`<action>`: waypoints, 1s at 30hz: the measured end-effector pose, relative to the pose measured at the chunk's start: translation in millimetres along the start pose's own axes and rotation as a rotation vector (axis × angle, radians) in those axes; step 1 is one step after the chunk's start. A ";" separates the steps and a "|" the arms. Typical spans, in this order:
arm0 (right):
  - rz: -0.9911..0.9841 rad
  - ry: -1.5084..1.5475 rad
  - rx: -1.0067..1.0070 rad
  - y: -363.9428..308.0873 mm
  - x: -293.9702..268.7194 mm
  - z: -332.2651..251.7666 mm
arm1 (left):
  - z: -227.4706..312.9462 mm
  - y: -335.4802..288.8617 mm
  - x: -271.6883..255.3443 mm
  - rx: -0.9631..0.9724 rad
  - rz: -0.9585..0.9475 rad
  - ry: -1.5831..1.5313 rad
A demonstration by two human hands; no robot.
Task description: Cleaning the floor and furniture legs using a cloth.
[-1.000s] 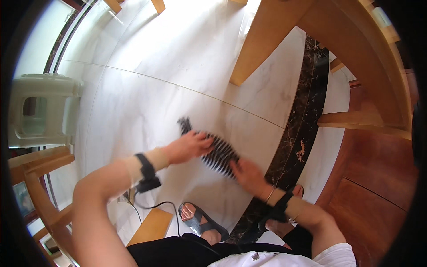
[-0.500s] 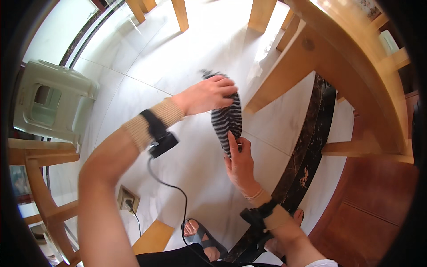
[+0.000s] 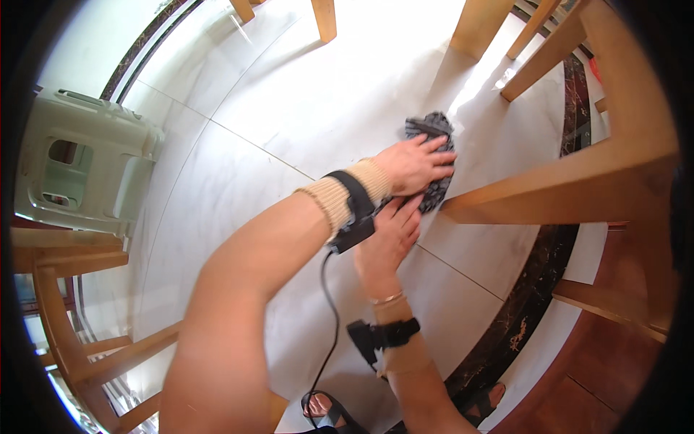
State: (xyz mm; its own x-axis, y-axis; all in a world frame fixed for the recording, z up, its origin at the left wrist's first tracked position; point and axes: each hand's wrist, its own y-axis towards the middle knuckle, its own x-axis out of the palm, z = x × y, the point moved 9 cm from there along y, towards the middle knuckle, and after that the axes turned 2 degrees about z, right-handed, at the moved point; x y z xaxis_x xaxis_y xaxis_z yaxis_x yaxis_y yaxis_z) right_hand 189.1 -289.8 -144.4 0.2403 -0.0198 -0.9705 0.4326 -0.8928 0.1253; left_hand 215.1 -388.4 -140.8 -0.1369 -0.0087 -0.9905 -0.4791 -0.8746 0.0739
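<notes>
Head view: nearest us, a sandalled foot [image 3: 325, 411] shows at the lower edge, and a black cable [image 3: 330, 307] runs up to the box [image 3: 354, 236] strapped at our left wrist. We lay our right hand [image 3: 388, 235], its fingers out straight, against the near part of a dark patterned cloth [image 3: 434, 126], and our left hand [image 3: 418, 166] palm down and spread wide over its middle. Neither seems to grip; both appear laid flat so that they press the cloth evenly on the pale floor tiles [image 3: 246, 206]. Just beside the cloth ends a slanting wooden leg [image 3: 549, 192], which limits us on the right; beyond it curves a dark stone border [image 3: 538, 271]. Leftward we have more room, with a cream plastic stool [image 3: 105, 163] well apart. Farther off, more wooden legs [image 3: 478, 29] edge the bright floor tiles
</notes>
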 end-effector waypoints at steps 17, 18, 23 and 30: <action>0.105 0.308 -0.411 142.5 46.8 -42.7 | -212.2 -97.8 -18.0 -0.699 0.106 0.297; 0.117 0.345 -0.503 135.8 39.2 -43.5 | -203.2 -108.5 -25.5 -0.698 0.109 0.275; 0.017 0.429 -0.726 78.2 15.8 -47.7 | -132.2 -173.3 -34.3 -0.723 0.184 0.269; -0.203 0.477 -0.895 -51.6 1.4 -33.6 | 13.8 -250.9 -20.8 -0.762 0.135 0.270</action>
State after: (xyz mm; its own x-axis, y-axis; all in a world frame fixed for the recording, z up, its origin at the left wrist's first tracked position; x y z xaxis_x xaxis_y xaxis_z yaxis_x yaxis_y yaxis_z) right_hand 196.3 -228.7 -145.3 0.3259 0.4482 -0.8324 0.9445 -0.1938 0.2654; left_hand 326.2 -162.0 -137.2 0.1090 -0.1687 -0.9796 0.2605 -0.9462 0.1919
